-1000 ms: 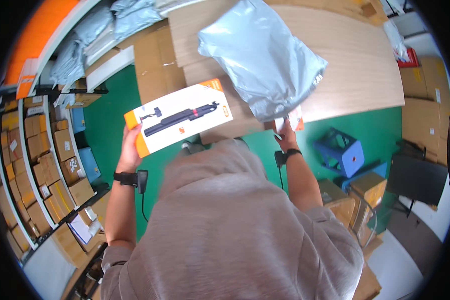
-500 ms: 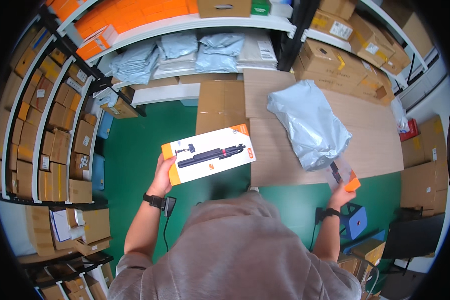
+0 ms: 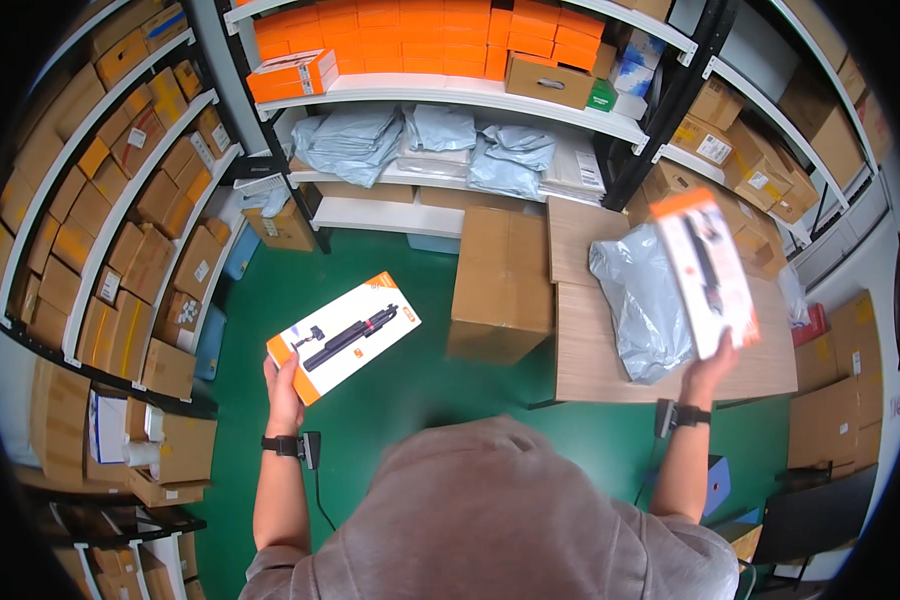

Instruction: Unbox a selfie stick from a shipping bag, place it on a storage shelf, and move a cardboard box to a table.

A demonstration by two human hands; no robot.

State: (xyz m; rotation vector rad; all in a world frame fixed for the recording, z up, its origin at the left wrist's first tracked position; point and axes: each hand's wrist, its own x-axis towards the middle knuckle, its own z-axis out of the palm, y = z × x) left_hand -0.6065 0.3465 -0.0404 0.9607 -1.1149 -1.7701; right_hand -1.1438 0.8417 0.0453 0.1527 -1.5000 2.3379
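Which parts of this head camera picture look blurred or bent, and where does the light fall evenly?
Head view: the white-and-orange box in the right hand is smeared by motion; the box in the left hand is sharp; the shelf rails bow toward the rim; a black ring frames the picture; the green floor is evenly lit, with soft shadows.

Tall carton (image 3: 503, 280) between both boxes

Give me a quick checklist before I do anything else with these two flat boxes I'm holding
1. Left hand grips the white-and-orange box by its lower end: ok.
2. Right hand holds the second box from below: ok, though blurred.
3. Grey mailer bag lies on the wooden table: ok.
4. Bag mouth open: cannot tell.
5. Bare table beside the bag: ok.
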